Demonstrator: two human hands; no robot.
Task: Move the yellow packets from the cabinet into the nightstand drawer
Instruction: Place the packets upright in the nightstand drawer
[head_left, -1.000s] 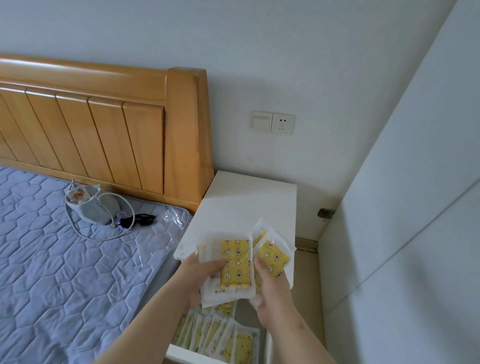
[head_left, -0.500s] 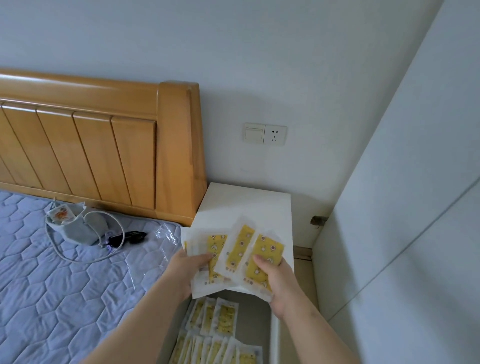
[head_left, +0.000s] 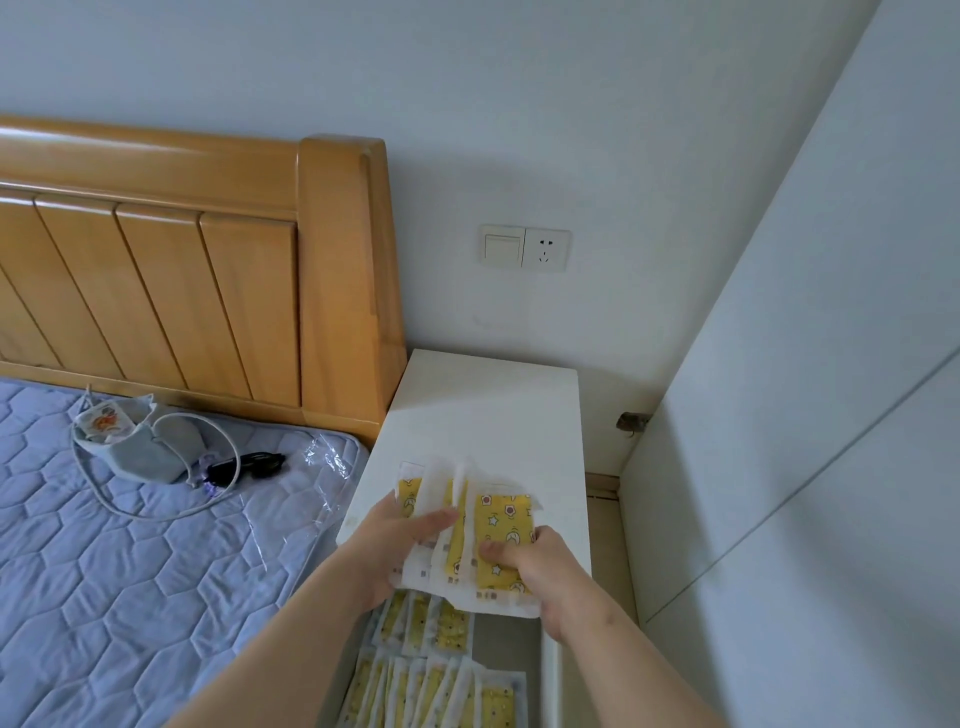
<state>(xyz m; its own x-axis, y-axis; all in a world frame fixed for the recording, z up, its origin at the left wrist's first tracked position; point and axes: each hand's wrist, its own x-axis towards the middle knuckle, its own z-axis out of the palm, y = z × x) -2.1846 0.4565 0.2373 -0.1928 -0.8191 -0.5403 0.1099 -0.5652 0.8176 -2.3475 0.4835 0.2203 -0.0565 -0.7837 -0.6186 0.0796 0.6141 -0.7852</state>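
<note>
Both hands hold a fanned bunch of yellow packets (head_left: 501, 525) with white borders above the front edge of the white nightstand (head_left: 488, 405). My left hand (head_left: 395, 545) grips the left packets, thumb laid across their front. My right hand (head_left: 535, 566) pinches the rightmost packet, thumb on its yellow face. Below the hands the nightstand drawer (head_left: 548, 680) stands pulled out, and several more yellow packets (head_left: 431, 691) lie in rows inside it.
A bed with a blue quilted mattress (head_left: 130, 571) and wooden headboard (head_left: 208, 270) lies left. On it are a grey pouch (head_left: 140, 447), a white cable and dark sunglasses (head_left: 249, 462). A white cabinet door (head_left: 831, 415) fills the right side. A wall socket (head_left: 524, 248) sits above.
The bunch has been gathered tighter between the hands, and the right hand's packet now stands more upright. The camera has tilted down a little, so the drawer shows more.
</note>
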